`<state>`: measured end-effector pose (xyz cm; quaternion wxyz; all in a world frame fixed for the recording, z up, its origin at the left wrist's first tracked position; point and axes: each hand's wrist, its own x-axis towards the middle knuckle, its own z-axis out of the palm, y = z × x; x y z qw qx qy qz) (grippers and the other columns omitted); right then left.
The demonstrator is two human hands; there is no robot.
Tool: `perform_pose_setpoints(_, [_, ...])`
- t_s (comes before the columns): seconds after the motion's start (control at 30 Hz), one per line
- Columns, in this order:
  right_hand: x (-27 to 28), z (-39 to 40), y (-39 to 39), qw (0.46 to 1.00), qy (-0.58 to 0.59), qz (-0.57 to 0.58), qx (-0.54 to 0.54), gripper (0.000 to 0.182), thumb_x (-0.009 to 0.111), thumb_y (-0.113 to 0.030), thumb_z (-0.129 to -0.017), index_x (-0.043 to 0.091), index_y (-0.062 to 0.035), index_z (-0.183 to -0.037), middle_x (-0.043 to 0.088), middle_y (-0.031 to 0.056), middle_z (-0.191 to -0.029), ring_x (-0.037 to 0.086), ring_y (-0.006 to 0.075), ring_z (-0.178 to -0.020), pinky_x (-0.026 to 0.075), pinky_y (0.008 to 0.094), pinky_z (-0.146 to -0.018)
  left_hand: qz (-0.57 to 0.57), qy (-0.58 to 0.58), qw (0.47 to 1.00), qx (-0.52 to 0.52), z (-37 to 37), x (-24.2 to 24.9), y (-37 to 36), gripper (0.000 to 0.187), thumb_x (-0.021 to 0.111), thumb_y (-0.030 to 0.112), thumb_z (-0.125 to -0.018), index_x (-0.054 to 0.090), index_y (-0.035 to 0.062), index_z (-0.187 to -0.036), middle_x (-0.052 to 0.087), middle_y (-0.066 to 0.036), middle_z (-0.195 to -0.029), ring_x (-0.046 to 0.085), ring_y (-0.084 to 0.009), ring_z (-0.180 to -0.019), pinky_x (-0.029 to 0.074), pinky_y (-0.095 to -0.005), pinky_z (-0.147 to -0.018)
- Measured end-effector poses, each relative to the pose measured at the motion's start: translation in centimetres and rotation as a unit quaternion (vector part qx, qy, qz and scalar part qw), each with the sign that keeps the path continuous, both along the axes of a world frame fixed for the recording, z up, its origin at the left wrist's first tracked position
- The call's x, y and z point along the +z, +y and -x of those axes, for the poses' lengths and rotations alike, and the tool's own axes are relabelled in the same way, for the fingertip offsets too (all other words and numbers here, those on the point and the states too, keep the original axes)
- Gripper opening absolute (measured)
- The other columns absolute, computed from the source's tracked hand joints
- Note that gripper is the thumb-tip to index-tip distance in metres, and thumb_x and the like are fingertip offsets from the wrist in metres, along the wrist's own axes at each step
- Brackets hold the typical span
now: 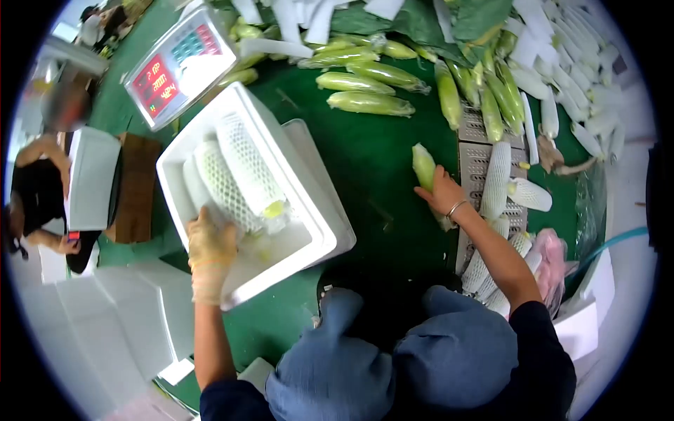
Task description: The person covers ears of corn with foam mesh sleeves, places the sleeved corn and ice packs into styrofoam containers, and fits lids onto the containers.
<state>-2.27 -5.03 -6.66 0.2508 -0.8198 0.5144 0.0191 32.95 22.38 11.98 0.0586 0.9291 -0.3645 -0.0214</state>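
Presumably for cushioning, netted ears (247, 165) lie side by side in the box (324, 242); the left hand (212, 242) dips in beside them, its grip unclear. Over the green surface (382, 165), the right hand (444, 193) clasps a corn (423, 163) mid-length, the box's wall between it and those ears. Beyond stands a scale (156, 88).

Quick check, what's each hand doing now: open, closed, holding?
Left hand: at the white foam box, beside net-wrapped corn; grip cannot be told.
Right hand: closed, holding a pale green corn ear.
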Motion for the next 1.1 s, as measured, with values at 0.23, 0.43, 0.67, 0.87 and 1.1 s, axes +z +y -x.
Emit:
perform_pose_setpoints(0.23, [2.3,-5.4,-5.6,0.992,-0.064,0.099,0.035,0.043,0.064,-0.031,-0.073,0.051,-0.0025,-0.102,0.057,0.0184,-0.101,0.057,0.0348,-0.095,0.049,0.0456,-0.077,0.127,0.175,0.976,-0.007,2.3,1.2,2.0,0.042,0.057,0.007,-0.089,0.046,-0.0007,-0.129,0.054,-0.016,-0.122,0.055,-0.0237,-0.104,0.045,-0.0321,-0.089])
perform_pose_setpoints(0.43, [-0.9,0.6,8.4,0.989,0.019,0.148,0.021,0.077,0.065,-0.023,-0.073,0.028,-0.0033,-0.139,0.051,0.0163,-0.117,0.052,0.0307,-0.099,0.045,0.0417,-0.080,0.349,0.139,0.927,-0.024,3.0,1.1,4.2,0.032,0.055,0.010,-0.091,0.054,-0.0012,-0.120,0.056,-0.015,-0.121,0.057,-0.0233,-0.103,0.046,-0.0344,-0.089])
perform_pose_setpoints(0.67, [1.4,8.9,12.6,0.996,0.043,0.049,-0.063,0.042,0.058,-0.009,-0.072,0.046,0.0012,-0.112,0.051,0.0178,-0.101,0.054,0.0317,-0.093,0.044,0.0397,-0.079,0.314,0.114,0.937,-0.099,2.6,1.3,3.2,0.028,0.049,0.006,-0.094,0.052,-0.0049,-0.119,0.053,-0.016,-0.128,0.054,-0.0260,-0.112,0.044,-0.0355,-0.096])
perform_pose_setpoints(0.87, [7.8,18.4,2.7,0.936,0.024,0.322,-0.141,0.050,0.059,-0.004,-0.070,0.045,-0.0031,-0.118,0.051,0.0180,-0.104,0.055,0.0329,-0.090,0.046,0.0423,-0.077,0.449,0.056,0.884,-0.121,9.2,4.6,0.4,0.031,0.061,-0.003,-0.083,0.059,-0.0032,-0.114,0.060,-0.017,-0.113,0.062,-0.0265,-0.092,0.050,-0.0317,-0.084])
perform_pose_setpoints(1.1, [3.5,26.7,-8.8,0.970,0.191,0.149,-0.023,0.053,0.067,-0.013,-0.067,0.046,-0.0096,-0.116,0.053,0.0157,-0.117,0.051,0.0324,-0.111,0.044,0.0430,-0.089,0.151,0.324,0.844,-0.400,19.1,-1.3,-7.4,0.036,0.060,-0.005,-0.077,0.059,0.0008,-0.112,0.056,-0.016,-0.119,0.057,-0.0288,-0.103,0.046,-0.0322,-0.087])
